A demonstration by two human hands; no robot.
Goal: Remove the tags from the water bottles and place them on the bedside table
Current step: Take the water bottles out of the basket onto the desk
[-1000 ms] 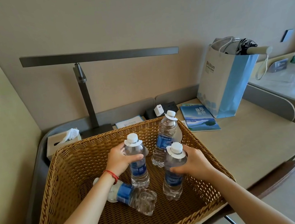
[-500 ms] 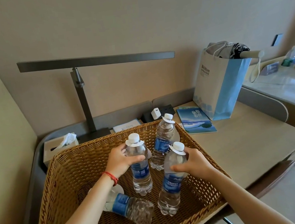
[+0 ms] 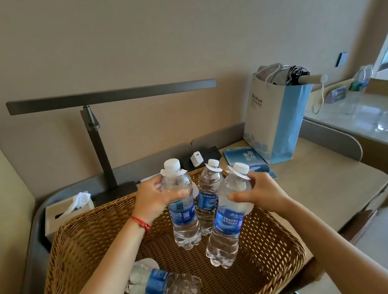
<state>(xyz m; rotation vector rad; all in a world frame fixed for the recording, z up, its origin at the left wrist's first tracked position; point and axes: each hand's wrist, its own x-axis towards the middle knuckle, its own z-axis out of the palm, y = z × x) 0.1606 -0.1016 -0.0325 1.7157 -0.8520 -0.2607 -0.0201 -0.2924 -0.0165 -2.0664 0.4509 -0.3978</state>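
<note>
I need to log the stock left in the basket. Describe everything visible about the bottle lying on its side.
The lying bottle is clear ribbed plastic with a blue label band around its middle and looks full of water. It rests on its side on the floor of the wicker basket, near the front left, base pointing right and toward the camera. A white tag shows at its neck end; the cap is hidden by the left forearm. Neither hand touches it, and it lies apart from the other bottles.

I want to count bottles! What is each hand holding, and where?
The left hand holds one water bottle by its shoulder; the right hand holds another bottle by its shoulder.
</note>
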